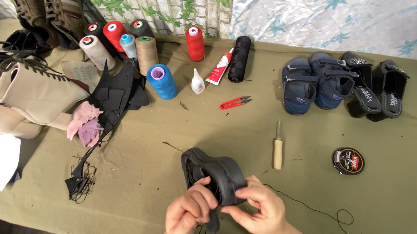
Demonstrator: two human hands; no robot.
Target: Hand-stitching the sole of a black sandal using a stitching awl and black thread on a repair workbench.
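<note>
Here the left hand [189, 217] and the right hand [258, 209] are both on a small black sandal [216, 174], near the bottom middle of the view, just above the olive-green worktop [164, 187]. The left hand is curled, its fingers pinching a black strap that hangs down from the sandal. The right hand grips the sandal from the other side, thumb on the strap part and fingers bent over the edge of the sole. The two hands are close, almost touching each other. A thin black thread [319, 212] runs from the sandal over the cloth to the right and makes a loop there.

To the right of the sandal, a little apart, lies an awl with a wooden handle [278, 149], and further right a round black tin [348, 161]. Behind them stand two dark blue sandals [313, 85] and two black sandals [379, 87], side by side. Red thread snips [235, 102] lie in the middle of the worktop, near a small white glue bottle [197, 82] and a red and white tube [220, 66]. Several thread cones stand at the back, among them a blue cone [162, 82], a red cone [194, 42] and a black cone [239, 58]. At the left there is a beige laced boot [34, 92], a pink rag [85, 123] and black leather scraps [114, 96].
</note>
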